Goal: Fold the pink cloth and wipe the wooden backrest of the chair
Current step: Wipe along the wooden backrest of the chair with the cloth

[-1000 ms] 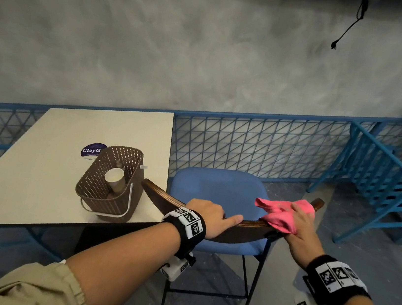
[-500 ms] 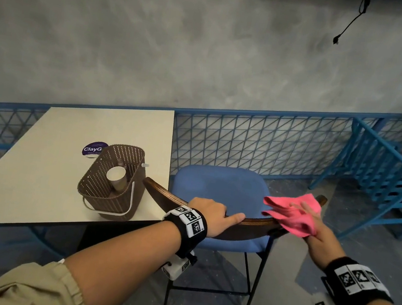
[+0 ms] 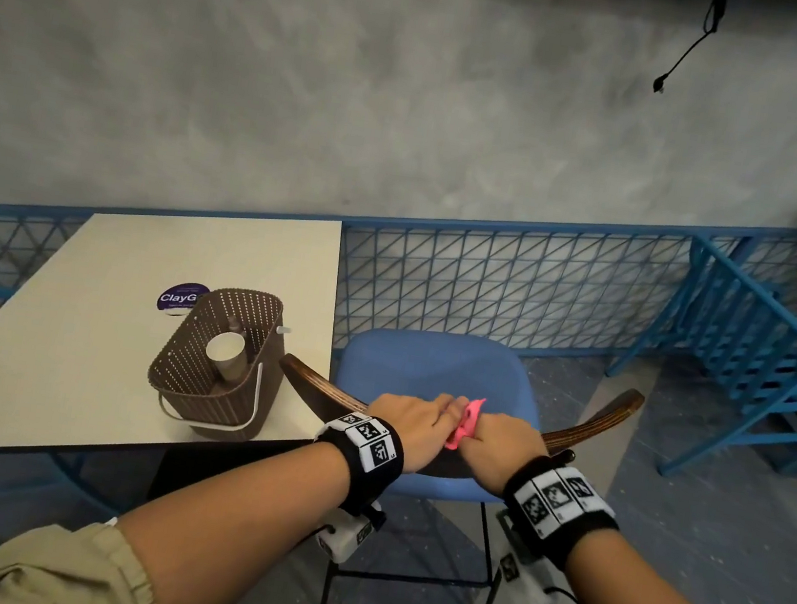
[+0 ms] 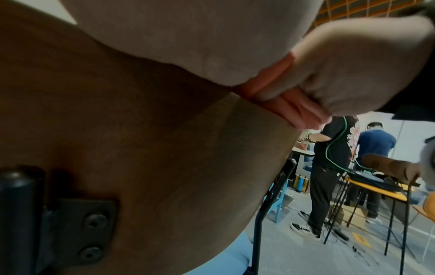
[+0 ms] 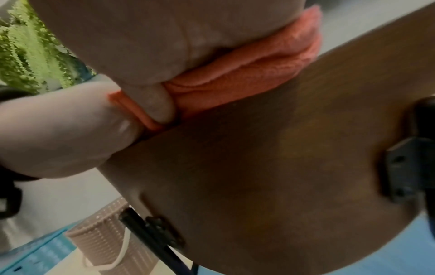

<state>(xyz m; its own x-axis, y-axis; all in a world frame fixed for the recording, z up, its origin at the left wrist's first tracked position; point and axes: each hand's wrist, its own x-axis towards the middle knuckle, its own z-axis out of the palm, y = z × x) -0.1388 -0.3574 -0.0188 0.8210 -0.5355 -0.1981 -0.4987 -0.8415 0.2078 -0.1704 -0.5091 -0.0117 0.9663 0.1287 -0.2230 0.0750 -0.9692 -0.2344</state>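
On the wooden backrest (image 3: pixel 589 426), the pink cloth (image 3: pixel 465 423) is gripped by the right hand (image 3: pixel 501 447) and pinched by the left hand (image 3: pixel 412 424), apparently for wiping.

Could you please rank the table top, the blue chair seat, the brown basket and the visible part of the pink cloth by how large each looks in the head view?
Largest to smallest, as they look in the head view:
1. table top
2. blue chair seat
3. brown basket
4. pink cloth, mostly hidden between both hands, so only its visible part counts
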